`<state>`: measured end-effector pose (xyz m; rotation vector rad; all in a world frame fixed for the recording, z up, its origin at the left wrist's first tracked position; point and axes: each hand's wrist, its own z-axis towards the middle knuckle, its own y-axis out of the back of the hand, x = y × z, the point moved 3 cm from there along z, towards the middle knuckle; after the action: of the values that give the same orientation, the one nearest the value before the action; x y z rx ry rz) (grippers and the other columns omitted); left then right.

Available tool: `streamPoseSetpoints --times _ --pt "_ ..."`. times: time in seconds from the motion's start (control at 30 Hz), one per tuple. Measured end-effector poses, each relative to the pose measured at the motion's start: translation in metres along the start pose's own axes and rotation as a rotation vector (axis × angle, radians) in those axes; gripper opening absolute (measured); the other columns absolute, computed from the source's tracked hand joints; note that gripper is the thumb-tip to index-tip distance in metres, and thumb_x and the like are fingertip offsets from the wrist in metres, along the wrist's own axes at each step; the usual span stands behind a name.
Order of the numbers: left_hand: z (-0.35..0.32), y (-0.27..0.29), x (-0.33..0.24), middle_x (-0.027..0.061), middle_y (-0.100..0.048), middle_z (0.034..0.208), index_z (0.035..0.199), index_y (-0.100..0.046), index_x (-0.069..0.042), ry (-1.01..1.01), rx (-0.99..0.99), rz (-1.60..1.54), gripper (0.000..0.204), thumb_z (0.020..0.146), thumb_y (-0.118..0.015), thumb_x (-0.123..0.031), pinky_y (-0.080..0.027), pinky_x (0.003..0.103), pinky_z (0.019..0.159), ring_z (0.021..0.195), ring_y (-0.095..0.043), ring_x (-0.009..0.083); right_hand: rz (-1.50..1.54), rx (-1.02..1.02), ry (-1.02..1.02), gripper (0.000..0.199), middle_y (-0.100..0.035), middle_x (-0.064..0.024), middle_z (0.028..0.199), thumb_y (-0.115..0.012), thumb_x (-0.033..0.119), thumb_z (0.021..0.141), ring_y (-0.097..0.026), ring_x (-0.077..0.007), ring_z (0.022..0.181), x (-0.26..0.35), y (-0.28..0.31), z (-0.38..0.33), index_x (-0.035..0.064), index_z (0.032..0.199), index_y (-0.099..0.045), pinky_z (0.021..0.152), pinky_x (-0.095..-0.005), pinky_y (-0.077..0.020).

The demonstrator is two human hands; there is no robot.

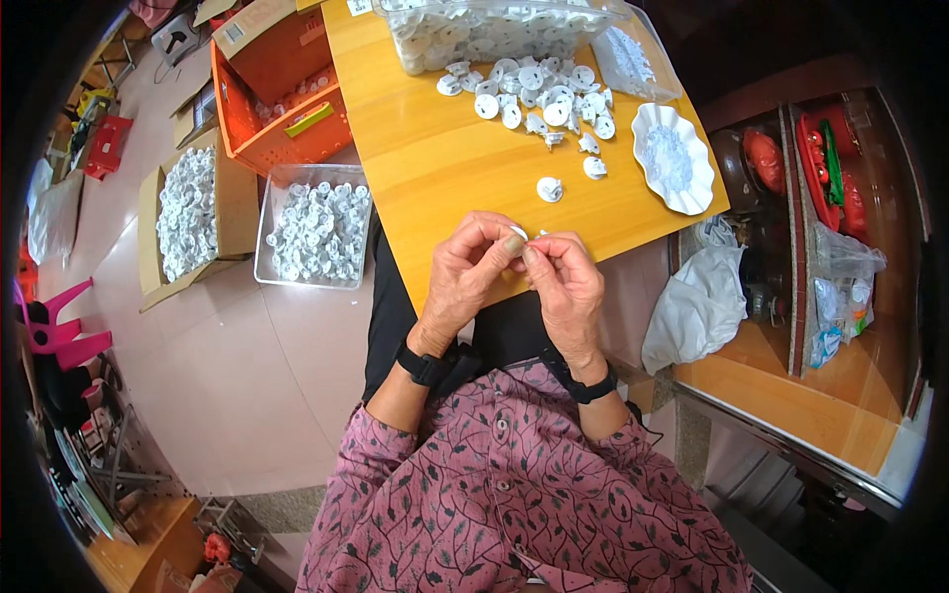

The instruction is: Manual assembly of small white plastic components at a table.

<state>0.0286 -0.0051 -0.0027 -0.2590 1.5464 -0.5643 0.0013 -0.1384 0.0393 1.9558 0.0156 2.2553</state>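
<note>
Both hands meet over the near edge of the wooden table (415, 188). Between thumb and fingers, my left hand (467, 265) pinches a small white plastic part (519, 233), mostly covered by the fingertips. My right hand (568, 287) is closed too, its thumb and forefinger pressed together at the same part; whether it grips a separate tiny piece is hidden. A single white round part (550, 190) lies just beyond the hands. Farther off is a loose pile of similar white parts (534, 89). At the right stands a white scalloped dish (704, 183) with small clear pieces in it.
A clear bin (415, 54) full of white parts stands at the table's far side, beside a clear bag (633, 64). On the floor at left are a filled clear tub (262, 267), a cardboard box (150, 237) and an orange crate (287, 148). Shelves (791, 385) stand at right.
</note>
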Motion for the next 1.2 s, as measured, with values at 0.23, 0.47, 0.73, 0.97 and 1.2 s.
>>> streamPoseSetpoints --times 0.23,0.47,0.73,0.97,1.2 --pt "-0.003 -0.009 -0.009 0.0130 -0.062 0.122 0.125 -0.056 0.002 0.117 0.086 -0.137 0.031 0.095 -0.060 -0.006 -0.049 0.029 0.096 0.111 -0.060 0.0169 0.063 -0.066 -0.107 0.006 -0.057 -0.0036 0.089 -0.060 0.004 0.094 -0.056 -0.0073 0.072 -0.001 0.010 0.002 -0.0010 0.093 -0.056 0.063 -0.0211 -0.0470" --pt "-0.003 -0.006 -0.006 0.0170 -0.059 0.129 0.133 -0.051 0.002 0.108 0.105 -0.140 0.043 0.091 -0.062 0.000 -0.046 0.033 0.102 0.119 -0.058 0.0212 0.009 -0.047 -0.090 0.007 -0.056 -0.0036 0.088 -0.060 0.005 0.094 -0.054 -0.0070 0.069 0.003 0.012 0.001 -0.0012 0.093 -0.057 0.061 -0.0217 -0.0456" --pt "-0.002 -0.005 -0.007 0.0147 -0.062 0.124 0.123 -0.059 0.003 0.138 0.101 -0.181 0.034 0.089 -0.066 -0.001 -0.048 0.032 0.100 0.112 -0.061 0.0192 -0.195 -0.033 0.041 0.007 -0.059 -0.0095 0.090 -0.063 0.002 0.090 -0.057 -0.0124 0.069 0.008 0.012 -0.001 -0.0012 0.094 -0.058 0.061 -0.0253 -0.0482" --pt "-0.003 -0.005 -0.007 0.0132 -0.064 0.121 0.121 -0.061 0.002 0.147 0.107 -0.188 0.033 0.089 -0.067 -0.002 -0.049 0.033 0.099 0.111 -0.062 0.0194 -0.240 -0.050 0.012 0.009 -0.060 -0.0102 0.086 -0.064 0.001 0.088 -0.060 -0.0151 0.066 0.008 0.012 -0.003 -0.0011 0.092 -0.057 0.059 -0.0282 -0.0494" --pt "-0.003 -0.007 -0.014 0.0116 -0.062 0.122 0.118 -0.065 0.000 0.083 0.137 -0.046 0.031 0.088 -0.068 -0.005 -0.046 0.033 0.100 0.112 -0.059 0.0194 -0.299 -0.044 0.010 0.009 -0.062 -0.0102 0.083 -0.065 0.002 0.087 -0.060 -0.0141 0.064 0.010 0.014 -0.002 -0.0003 0.091 -0.057 0.058 -0.0286 -0.0492"
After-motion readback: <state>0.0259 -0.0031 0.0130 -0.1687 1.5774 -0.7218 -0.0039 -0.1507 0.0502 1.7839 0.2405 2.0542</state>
